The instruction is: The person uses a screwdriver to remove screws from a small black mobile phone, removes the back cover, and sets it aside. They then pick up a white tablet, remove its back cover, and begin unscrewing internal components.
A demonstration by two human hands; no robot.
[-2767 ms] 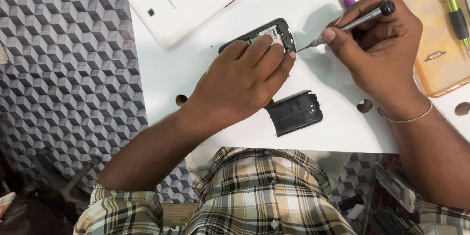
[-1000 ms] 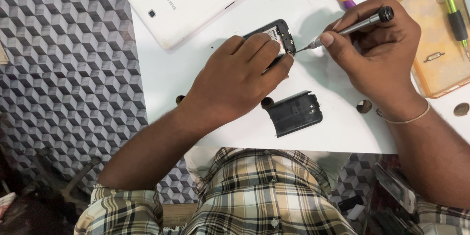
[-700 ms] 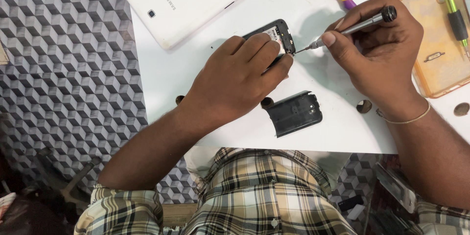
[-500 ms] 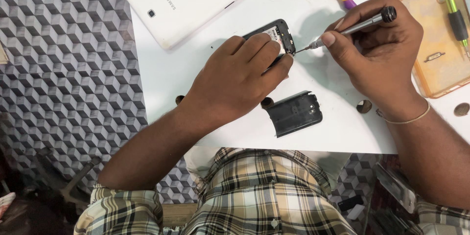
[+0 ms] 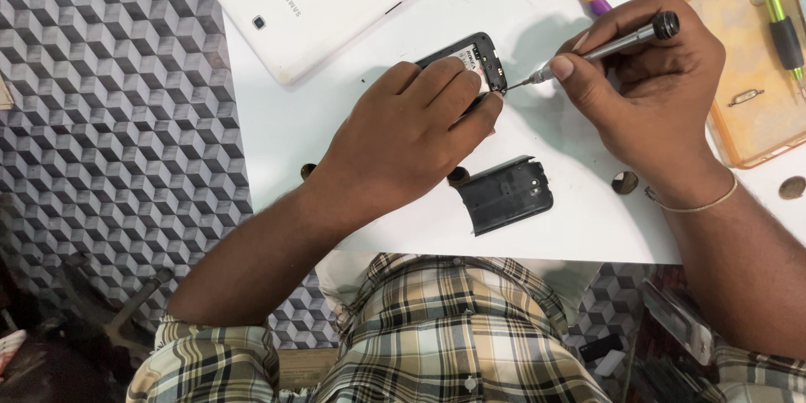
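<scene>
Head camera looks steeply down, close, over the table [image 5: 353,151].

A small black phone with its back cover off [image 5: 478,59] lies flat on the white bench [image 5: 336,151], open back facing up, a pale label and dark inner frame showing; most of its body is hidden under the left hand [image 5: 411,138]. A slim silver metal precision screwdriver with a black cap [image 5: 609,44] slants low in the right hand [image 5: 651,88], its fine tip at the phone's right edge.
</scene>
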